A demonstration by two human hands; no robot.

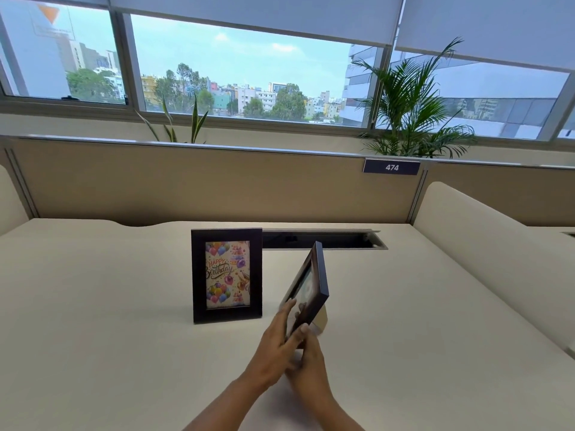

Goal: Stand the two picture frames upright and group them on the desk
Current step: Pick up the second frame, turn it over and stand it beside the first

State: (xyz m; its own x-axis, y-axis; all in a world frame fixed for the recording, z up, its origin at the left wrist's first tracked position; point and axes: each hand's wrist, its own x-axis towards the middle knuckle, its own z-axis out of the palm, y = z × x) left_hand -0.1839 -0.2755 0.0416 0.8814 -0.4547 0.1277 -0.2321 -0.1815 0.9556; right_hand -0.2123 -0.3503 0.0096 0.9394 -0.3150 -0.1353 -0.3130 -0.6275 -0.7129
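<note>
Currently the second frame point(314, 275) is leaning at a slant just to the right of the birthday frame point(227, 275), which is already standing upright near the middle of the worktop point(93, 306) and facing the camera. The slanted one is turning its glass leftward, toward its neighbour. Its long axis is running from the hands up and away to the right, and a pale back stand point(322, 320) is showing behind its lower part. The fingers are hiding whether its bottom corner is touching the worktop.

Both hands are working at that low end. The left hand point(273, 346) is holding the near edge with its fingers laid over the front, and the right hand point(309, 362) is pinching the bottom corner, thumb on top, so each grip is closing on this same frame. The birthday frame is sitting to the left of the grip, nearer the left hand, close but apart. As I judge it, the coming move is calling for turning the held frame forward and settling it beside the other.

Counting: two frames, two hands, one cable slot point(323, 241), one number plate point(391, 167), and beyond the partition point(186, 181) a palm point(410, 104) and a spiky plant point(183, 122).
</note>
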